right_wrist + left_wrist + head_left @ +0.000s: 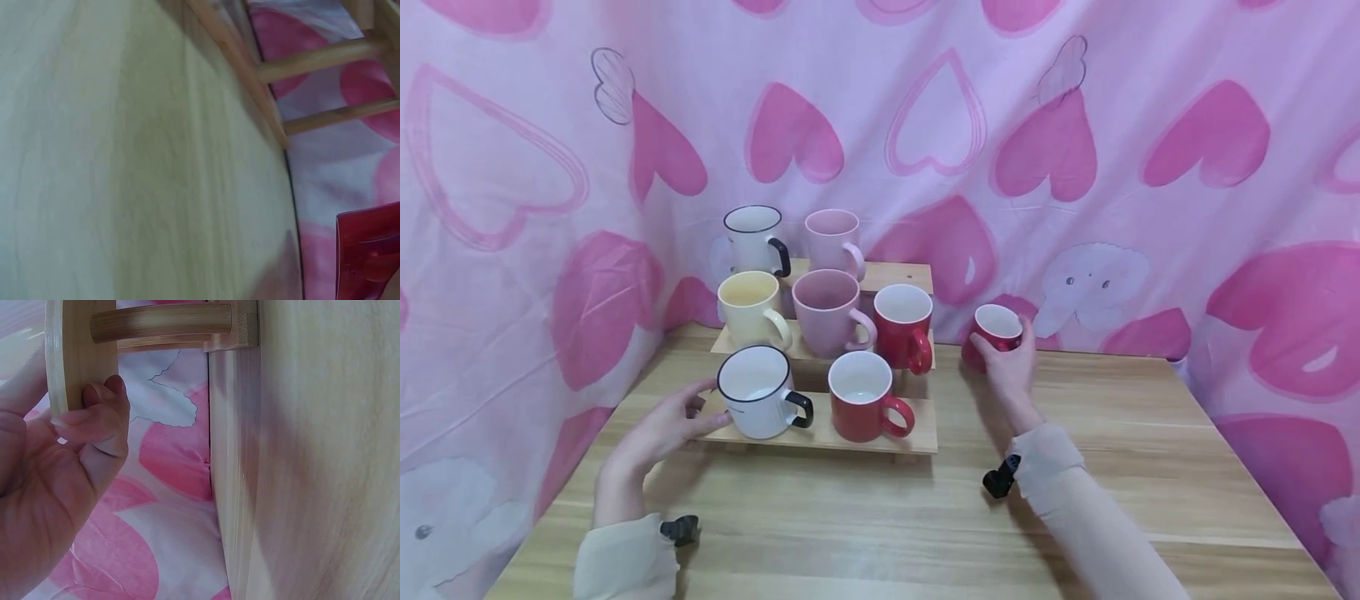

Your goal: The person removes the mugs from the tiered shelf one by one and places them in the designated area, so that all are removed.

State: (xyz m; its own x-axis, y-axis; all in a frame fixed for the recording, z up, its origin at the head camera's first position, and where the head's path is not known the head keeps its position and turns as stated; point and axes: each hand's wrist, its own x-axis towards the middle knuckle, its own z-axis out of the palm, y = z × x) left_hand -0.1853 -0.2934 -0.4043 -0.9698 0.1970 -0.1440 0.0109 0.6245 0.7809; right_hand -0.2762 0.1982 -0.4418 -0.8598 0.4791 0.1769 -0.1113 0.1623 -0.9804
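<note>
The left hand (664, 425) pinches the wooden rack (919, 423) at eight o'clock — likely to steady its mugs (826, 321) — while the right hand (1011, 375) grips a red mug (997, 327), thumb opposing fingers, probably for balance, at the rack's three o'clock.

Glossy mugs (855, 417), wooden rack (922, 423), cloth backdrop (865, 83)

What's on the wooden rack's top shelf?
A white black-rimmed mug and a light pink mug. Their bases are hidden by the yellow mug and mauve mug in front.
</note>
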